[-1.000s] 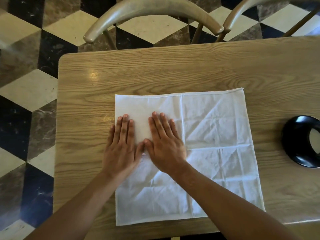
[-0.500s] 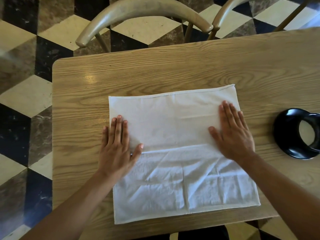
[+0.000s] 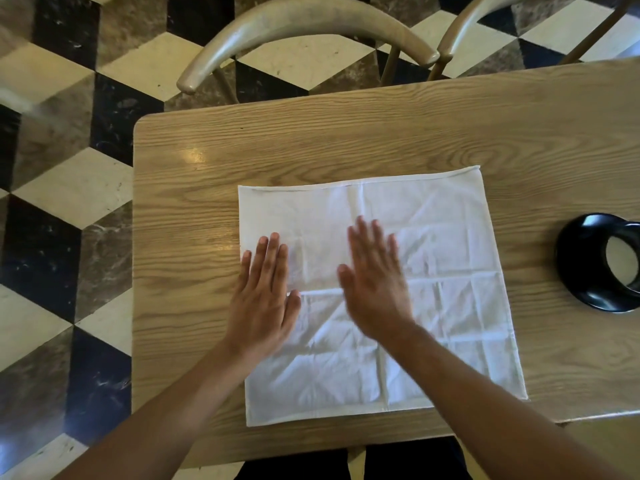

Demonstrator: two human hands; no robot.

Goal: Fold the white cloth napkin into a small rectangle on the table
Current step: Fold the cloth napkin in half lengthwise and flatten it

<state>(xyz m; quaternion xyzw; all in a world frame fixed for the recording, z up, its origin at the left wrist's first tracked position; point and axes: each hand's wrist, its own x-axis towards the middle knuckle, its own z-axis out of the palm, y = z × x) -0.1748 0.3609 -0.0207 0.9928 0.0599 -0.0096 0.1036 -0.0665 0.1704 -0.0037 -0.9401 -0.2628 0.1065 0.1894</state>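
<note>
Napkin [image 3: 398, 271] laid flat mid-table [image 3: 346, 140], horizontal crease across middle. Left hand [image 3: 263, 296] spread flat, pressed at 9 o'clock edge. Right hand [image 3: 375, 282] spread, blurred; contact cannot be told. Crease best smoothed outward toward 3 o'clock, left edge pinned.

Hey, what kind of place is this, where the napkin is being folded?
Probably a dining room or restaurant: a wooden table with curved-back wooden chairs pushed up to it, a white cloth napkin, and a checkered marble floor.

A white napkin [image 3: 415, 254] lies flat on the wooden tabletop [image 3: 346, 140]. The left hand [image 3: 261, 299] presses its left edge, fingers spread; the right hand [image 3: 375, 282], blurred, is over the middle. A black bowl [image 3: 588, 258] sits well apart.
</note>
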